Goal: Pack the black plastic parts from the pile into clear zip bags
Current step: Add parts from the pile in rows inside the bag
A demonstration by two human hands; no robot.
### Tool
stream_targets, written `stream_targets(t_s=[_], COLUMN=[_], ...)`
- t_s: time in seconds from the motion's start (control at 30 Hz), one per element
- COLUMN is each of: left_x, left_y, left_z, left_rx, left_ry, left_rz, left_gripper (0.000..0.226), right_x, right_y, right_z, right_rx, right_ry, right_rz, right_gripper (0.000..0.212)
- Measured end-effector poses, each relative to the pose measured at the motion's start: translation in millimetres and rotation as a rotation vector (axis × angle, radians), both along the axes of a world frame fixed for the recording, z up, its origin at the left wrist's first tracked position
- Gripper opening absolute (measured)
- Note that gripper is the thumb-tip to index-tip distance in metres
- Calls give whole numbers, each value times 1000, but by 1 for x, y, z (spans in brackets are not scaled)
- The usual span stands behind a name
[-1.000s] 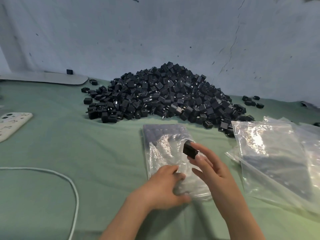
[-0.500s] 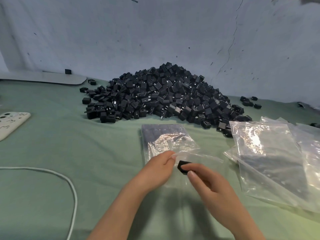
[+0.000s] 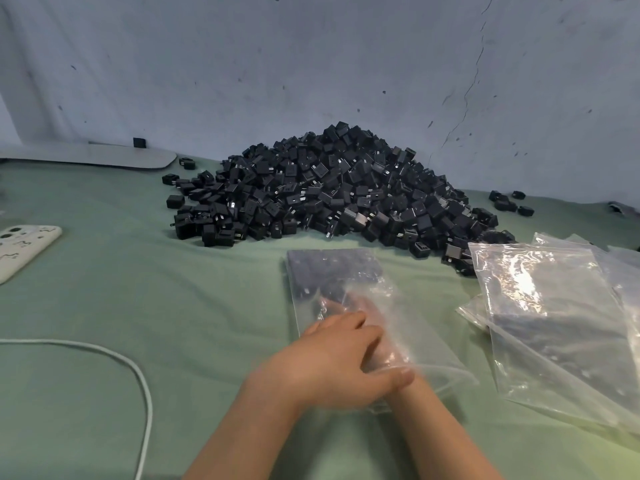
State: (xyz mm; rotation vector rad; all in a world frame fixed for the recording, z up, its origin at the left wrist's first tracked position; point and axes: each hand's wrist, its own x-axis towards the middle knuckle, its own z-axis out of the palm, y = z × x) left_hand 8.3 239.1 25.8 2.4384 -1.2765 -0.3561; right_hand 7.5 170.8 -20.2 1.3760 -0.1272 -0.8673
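A clear zip bag lies flat on the green cloth just on the near side of the pile of black plastic parts, apart from its edge. The left hand rests on the bag's near end, farthest from the pile. Its fingers are fairly straight and together, and the thumb stretches sideways across the right wrist. The right hand is pushed into the bag's mouth and shows only as a blur through the plastic, with its fingertips pointing towards the pile. I cannot tell whether those fingers are spread or pinching anything. A dark mass fills the end of the bag nearest the pile, just beyond the fingertips. The blur hides whether they touch.

More clear bags are stacked at the pile's right near corner, overlapping its edge. A few loose parts sit to the right of the pile. A white phone and a white cable lie well to the left of it.
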Motion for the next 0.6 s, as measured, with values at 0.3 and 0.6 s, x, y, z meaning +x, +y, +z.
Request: stream_targets(t_s=[0.3,0.6], left_x=[109,127], left_y=[-20,-20], left_z=[-36,-64], left_rx=[-348,-359], left_ry=[69,5], left_rz=[726,722], left_gripper=[46,43], right_x=[5,40], right_y=[-69,-69], right_z=[-17,-7], right_rx=[1996,1857], right_ry=[-1360,-1404], right_rz=[-57,-186], right_gripper=[27,39])
